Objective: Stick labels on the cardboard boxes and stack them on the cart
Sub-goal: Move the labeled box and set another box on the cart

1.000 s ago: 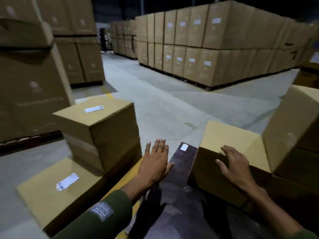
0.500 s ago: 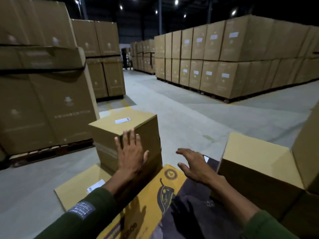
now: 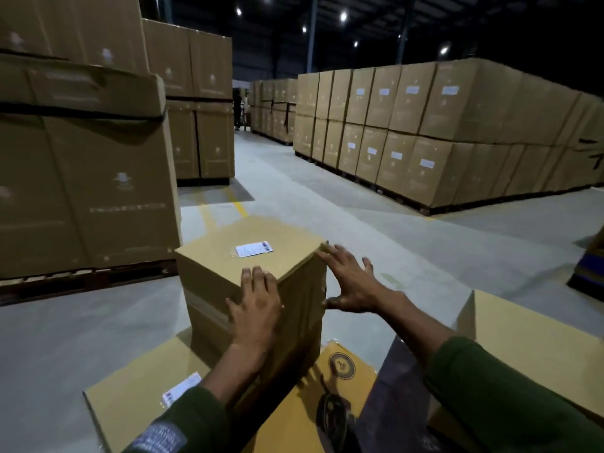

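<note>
Cardboard top box (image 3: 251, 266), already labelled, is now being squared by both spread hands, left hand (image 3: 255, 308) and right hand (image 3: 354, 284), having left the unlabelled box (image 3: 523, 348).

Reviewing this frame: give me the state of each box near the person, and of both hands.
Upper box: closed, label on top, stacked on the lower box.
Lower box: closed, label on top, carrying the upper box.
Right box: closed, no label visible.
Left hand: open, flat against the upper box's near side.
Right hand: open, fingers at the box's right top corner.
</note>
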Available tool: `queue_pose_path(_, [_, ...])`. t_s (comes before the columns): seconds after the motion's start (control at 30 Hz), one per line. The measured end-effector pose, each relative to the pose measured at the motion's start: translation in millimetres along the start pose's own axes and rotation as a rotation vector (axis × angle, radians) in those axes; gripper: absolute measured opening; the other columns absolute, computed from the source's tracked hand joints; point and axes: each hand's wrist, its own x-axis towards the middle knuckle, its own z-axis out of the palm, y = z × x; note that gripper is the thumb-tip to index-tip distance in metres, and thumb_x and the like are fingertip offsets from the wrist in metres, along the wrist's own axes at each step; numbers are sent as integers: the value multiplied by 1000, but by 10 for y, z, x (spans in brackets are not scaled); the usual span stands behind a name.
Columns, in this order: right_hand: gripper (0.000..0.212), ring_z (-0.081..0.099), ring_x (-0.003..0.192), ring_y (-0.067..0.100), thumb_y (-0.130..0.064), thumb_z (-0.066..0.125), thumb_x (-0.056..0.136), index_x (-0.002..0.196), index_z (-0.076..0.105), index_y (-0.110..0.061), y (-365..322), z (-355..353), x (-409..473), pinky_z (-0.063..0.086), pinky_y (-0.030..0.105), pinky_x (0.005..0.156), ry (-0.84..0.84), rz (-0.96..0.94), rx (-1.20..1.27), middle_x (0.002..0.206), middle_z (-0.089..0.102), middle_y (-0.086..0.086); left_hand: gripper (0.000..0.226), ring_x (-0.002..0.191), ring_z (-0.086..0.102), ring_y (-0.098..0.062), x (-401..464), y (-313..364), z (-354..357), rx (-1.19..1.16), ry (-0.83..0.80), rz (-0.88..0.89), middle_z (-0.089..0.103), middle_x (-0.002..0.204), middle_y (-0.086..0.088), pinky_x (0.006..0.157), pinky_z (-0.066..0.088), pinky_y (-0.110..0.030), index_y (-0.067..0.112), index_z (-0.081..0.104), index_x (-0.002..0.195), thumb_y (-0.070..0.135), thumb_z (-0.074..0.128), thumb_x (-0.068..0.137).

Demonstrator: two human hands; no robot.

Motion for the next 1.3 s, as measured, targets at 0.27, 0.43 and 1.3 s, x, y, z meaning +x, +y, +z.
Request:
queue_pose_path(0.27, [119,-18,151,25,-60,81,67,154,2,-48,128,146,750,13,78,106,-90,-58,26,163,-16,-16,71,143,29,-40,-14,-125,188,-18,68,-11,37,152,-20,82,53,-65,6,41,140,18,79,81])
queue_pose_path(0.43, [110,6,147,35,-67,79,62,153,19,-48,170,258,862,22,65,115,13,-120,95,163,14,-9,65,150,9,-35,-29,-71,159,-147,111,-2,20,161,-15,101,40,-66,9,31,148,32,60,94])
queue_pose_path(1.3, [89,32,131,40,-67,75,58,138,53,-33,-768,-208,-2643,44,57,95,585,185,65,146,48,-4,45,129,53,-30,-2068,528,-831,-301,613,309,64,129,-13,91,55,-44,0,66,120,31,47,94])
